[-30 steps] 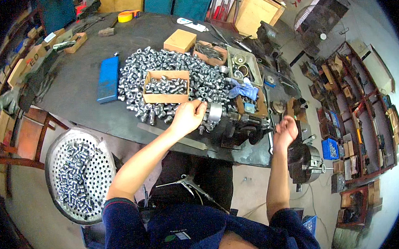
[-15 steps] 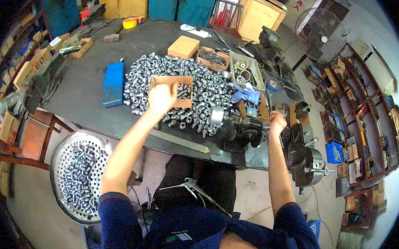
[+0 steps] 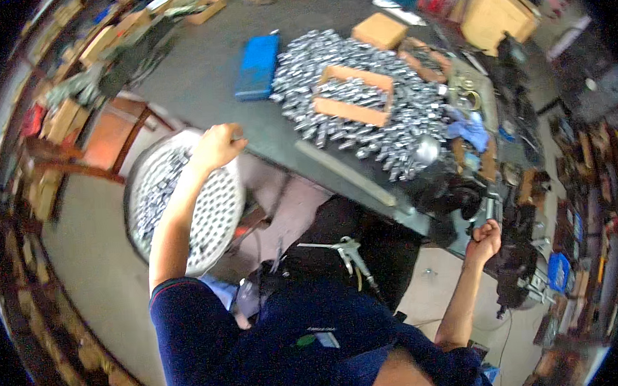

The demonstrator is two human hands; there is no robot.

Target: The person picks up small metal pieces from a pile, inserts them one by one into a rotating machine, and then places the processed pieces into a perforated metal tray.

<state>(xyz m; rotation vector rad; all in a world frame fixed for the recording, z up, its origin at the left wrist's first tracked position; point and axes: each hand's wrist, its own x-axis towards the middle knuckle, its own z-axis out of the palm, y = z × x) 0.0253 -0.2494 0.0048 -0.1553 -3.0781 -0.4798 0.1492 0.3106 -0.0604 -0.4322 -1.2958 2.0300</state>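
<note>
Dark bench [image 3: 202,72] — perforated basin [image 3: 215,216] below left fingers [image 3: 230,145].

Free tabletop [image 3: 266,127] lies between left hand [image 3: 218,147] and metal heap [image 3: 409,95]; blue box [image 3: 257,67] obstructs behind.

On the dark blue shirt [image 3: 263,365], at the near side of the desk [image 3: 199,79], a short line of pale lettering [image 3: 322,329] stands beside a green and white emblem [image 3: 328,340], too blurred to read. Beyond the desk's far right end, the wall [image 3: 559,1] shows faint reddish marks, equally illegible. Nothing else reads clearly.
</note>
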